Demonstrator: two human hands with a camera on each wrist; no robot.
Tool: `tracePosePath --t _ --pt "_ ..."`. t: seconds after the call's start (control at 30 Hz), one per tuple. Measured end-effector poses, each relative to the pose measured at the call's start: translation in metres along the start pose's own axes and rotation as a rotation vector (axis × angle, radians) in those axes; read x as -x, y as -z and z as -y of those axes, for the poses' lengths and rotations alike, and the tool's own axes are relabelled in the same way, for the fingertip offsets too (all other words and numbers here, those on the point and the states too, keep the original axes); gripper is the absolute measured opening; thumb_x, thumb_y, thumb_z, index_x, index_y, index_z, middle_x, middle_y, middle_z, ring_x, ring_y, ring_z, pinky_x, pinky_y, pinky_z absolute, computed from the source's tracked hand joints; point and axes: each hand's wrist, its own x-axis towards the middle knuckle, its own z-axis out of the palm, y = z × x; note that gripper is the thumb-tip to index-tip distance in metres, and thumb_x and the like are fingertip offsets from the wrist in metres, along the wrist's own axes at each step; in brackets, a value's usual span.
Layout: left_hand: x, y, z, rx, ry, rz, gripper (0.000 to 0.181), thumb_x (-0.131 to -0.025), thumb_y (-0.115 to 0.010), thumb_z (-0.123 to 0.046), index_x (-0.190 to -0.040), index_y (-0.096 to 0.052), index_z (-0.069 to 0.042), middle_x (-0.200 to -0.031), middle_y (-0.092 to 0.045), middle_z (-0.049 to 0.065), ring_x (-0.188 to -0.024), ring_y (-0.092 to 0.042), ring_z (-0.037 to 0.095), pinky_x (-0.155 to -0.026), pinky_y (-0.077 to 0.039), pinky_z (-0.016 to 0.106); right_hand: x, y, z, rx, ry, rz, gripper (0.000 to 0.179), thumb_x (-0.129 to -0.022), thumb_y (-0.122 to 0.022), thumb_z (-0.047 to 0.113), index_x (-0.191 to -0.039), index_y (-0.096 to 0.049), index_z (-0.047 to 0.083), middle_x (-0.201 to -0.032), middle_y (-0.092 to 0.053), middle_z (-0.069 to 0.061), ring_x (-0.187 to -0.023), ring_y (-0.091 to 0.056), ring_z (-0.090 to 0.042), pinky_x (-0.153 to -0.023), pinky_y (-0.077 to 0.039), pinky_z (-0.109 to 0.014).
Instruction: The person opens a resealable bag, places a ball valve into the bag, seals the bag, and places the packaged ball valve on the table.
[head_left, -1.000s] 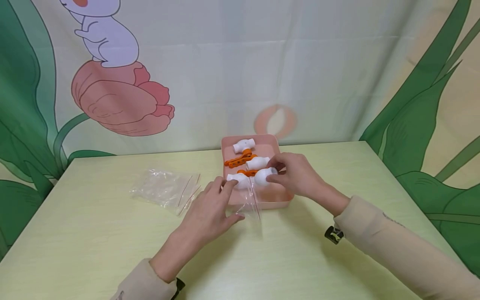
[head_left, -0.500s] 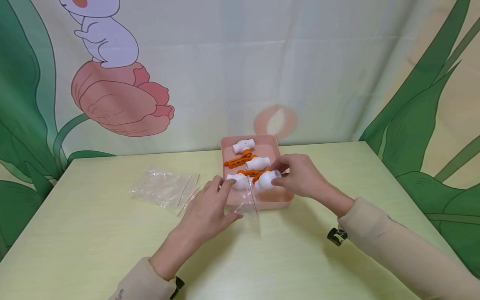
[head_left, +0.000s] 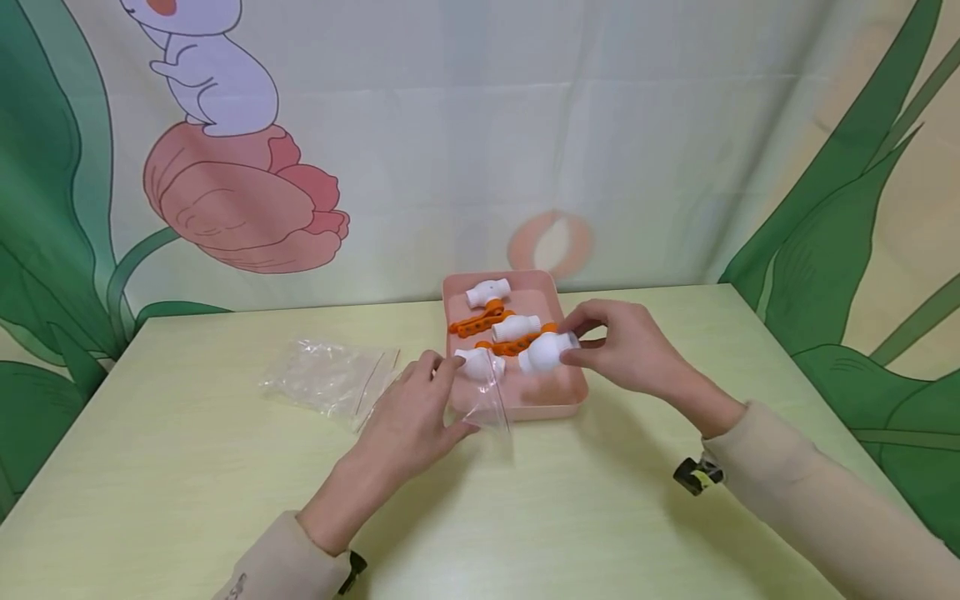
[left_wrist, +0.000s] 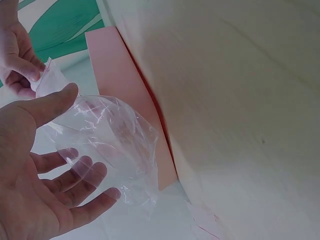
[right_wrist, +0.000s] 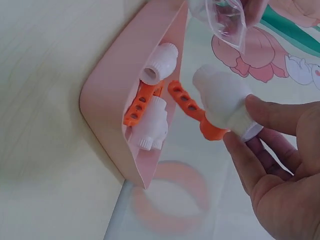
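Observation:
In the head view my right hand (head_left: 626, 346) pinches one end of a white ball valve (head_left: 545, 353) above the tray. Its orange handle (right_wrist: 187, 100) shows in the right wrist view. My left hand (head_left: 408, 421) holds a clear zip bag (head_left: 486, 404) at the tray's near left side. The bag (left_wrist: 115, 145) lies between its thumb and curved fingers, with fingertips visible through the film. Another white valve (head_left: 474, 364) shows beside the left fingertips, partly through the film; I cannot tell whether it lies inside or behind the bag.
The pink tray (head_left: 555, 408) also holds a valve (head_left: 487, 292) at its far end and a valve (head_left: 516, 327) in the middle, with orange handles. Flat clear zip bags (head_left: 330, 379) lie on the table (head_left: 187, 467) to the left. A printed curtain (head_left: 420, 150) hangs behind.
My right hand has moved right with the ball valve, away from the bag, and more of the valve and its orange handle show. The left hand with the bag has shifted slightly left.

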Motion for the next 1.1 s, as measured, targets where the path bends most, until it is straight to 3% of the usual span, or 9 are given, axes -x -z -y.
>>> tracePosePath --t 0.27,0.4,0.53,0.8,1.1 --pt "-0.001 0.002 0.004 0.017 0.040 0.019 0.079 -0.079 -0.091 -0.033 -0.140 -0.056 0.002 -0.119 -0.057 0.016 -0.100 -0.059 0.030 -0.083 -0.057 0.043 0.011 0.014 -0.001 -0.126 0.000 0.036 0.022 -0.085 -0.085 0.007 -0.105 -0.075 0.008 -0.104 -0.071 -0.003 -0.098 -0.067 -0.022 -0.080 -0.060 -0.032" --pt "-0.002 0.003 0.006 0.027 0.045 0.027 0.077 -0.080 -0.090 -0.031 -0.140 -0.055 0.002 -0.120 -0.058 0.017 -0.100 -0.059 0.030 -0.083 -0.057 0.043 0.014 0.018 -0.005 -0.211 0.044 0.055 0.023 -0.085 -0.084 0.004 -0.104 -0.074 0.008 -0.106 -0.071 -0.005 -0.097 -0.068 -0.024 -0.077 -0.060 -0.033" --pt "-0.003 0.005 0.008 0.030 0.060 0.041 0.076 -0.081 -0.089 -0.029 -0.141 -0.054 0.003 -0.122 -0.057 0.018 -0.102 -0.059 0.031 -0.086 -0.057 0.043 0.017 0.022 -0.008 -0.286 0.097 0.075 0.024 -0.085 -0.083 0.001 -0.105 -0.073 0.007 -0.110 -0.070 -0.007 -0.100 -0.069 -0.026 -0.082 -0.060 -0.035" --pt "-0.005 0.005 0.012 0.042 0.093 0.073 0.076 -0.083 -0.088 -0.029 -0.142 -0.053 0.003 -0.124 -0.057 0.018 -0.106 -0.057 0.031 -0.089 -0.055 0.043 0.022 0.026 -0.013 -0.356 0.156 0.098 0.027 -0.085 -0.082 -0.003 -0.108 -0.072 0.006 -0.112 -0.068 -0.010 -0.099 -0.070 -0.029 -0.086 -0.059 -0.038" --pt "-0.006 0.003 0.014 0.057 0.058 0.073 0.074 -0.083 -0.087 -0.030 -0.141 -0.054 0.002 -0.122 -0.058 0.017 -0.103 -0.058 0.030 -0.086 -0.056 0.041 0.023 0.024 -0.014 -0.391 0.220 0.115 0.030 -0.084 -0.081 -0.006 -0.110 -0.072 0.004 -0.111 -0.068 -0.012 -0.099 -0.071 -0.030 -0.086 -0.059 -0.039"
